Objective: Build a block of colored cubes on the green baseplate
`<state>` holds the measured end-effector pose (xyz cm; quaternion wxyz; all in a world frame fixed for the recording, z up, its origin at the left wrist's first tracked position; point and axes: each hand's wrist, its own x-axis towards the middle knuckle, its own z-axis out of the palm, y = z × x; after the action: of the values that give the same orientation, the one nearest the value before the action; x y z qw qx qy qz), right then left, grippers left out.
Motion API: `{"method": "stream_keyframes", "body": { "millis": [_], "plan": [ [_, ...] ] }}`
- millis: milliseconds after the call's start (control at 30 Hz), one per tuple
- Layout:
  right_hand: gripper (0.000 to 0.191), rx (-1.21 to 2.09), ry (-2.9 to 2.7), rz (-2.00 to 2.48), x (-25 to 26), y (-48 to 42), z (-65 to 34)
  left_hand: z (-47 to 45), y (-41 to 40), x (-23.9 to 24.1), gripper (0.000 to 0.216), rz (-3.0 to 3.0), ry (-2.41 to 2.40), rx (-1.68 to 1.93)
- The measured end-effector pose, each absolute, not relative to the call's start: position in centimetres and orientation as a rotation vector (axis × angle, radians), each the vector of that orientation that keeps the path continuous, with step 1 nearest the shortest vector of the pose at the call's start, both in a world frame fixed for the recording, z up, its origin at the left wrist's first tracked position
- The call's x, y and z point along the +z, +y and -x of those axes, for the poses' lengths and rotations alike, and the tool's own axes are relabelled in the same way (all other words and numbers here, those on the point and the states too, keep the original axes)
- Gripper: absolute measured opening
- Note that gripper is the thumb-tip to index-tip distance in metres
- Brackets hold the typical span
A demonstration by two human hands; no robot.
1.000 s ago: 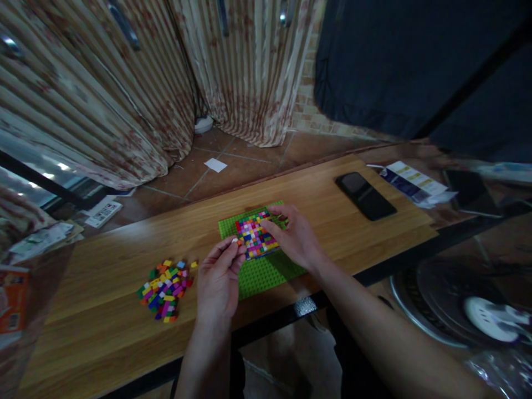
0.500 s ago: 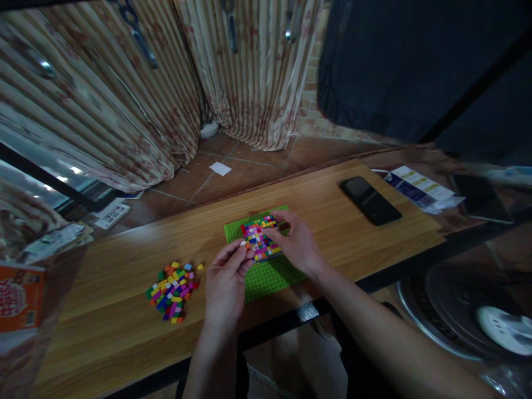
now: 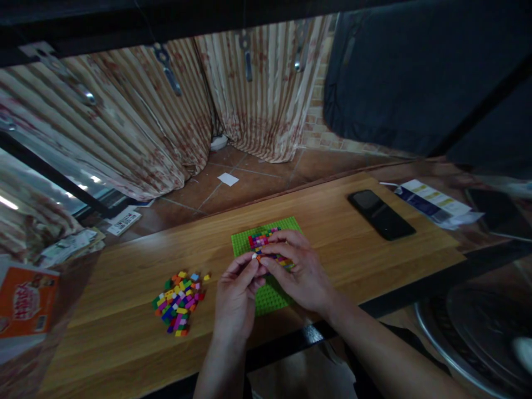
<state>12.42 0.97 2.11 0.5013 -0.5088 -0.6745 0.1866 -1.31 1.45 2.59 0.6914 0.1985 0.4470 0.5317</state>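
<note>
The left hand (image 3: 238, 296) has its grip pinched on small white and orange plastic bricks (image 3: 255, 256), seen against the square green studded baseplate (image 3: 272, 296). The right hand (image 3: 301, 272) brings its fingertips to them; whether that grip is closed, I cannot tell. Both hands block part of the multicoloured brick mosaic (image 3: 257, 241) on the baseplate. From the baseplate, a loose pile of multicoloured bricks (image 3: 180, 299) lies at eight o'clock on the wooden counter (image 3: 320, 208), and a black rectangular phone (image 3: 380, 214) at two, with printed paper sheets (image 3: 436, 200) farther that way, past the counter's edge. A white paper card (image 3: 228, 179) lies on the tiled floor (image 3: 266, 177) at eleven; an orange printed package (image 3: 27, 302) sits at nine.
</note>
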Motion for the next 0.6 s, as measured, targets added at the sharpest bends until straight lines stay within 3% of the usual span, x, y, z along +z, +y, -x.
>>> {"method": "stream_keyframes", "body": {
  "millis": [333,600],
  "plan": [
    [0.003,0.668,-1.585,1.218,2.1,1.3,-12.7,1.2,1.2,2.6,0.03,-0.59,1.057,1.158],
    [0.011,0.695,-1.576,1.189,2.2,1.3,-14.0,0.9,1.1,2.9,0.036,-0.525,1.039,1.096]
  ]
}}
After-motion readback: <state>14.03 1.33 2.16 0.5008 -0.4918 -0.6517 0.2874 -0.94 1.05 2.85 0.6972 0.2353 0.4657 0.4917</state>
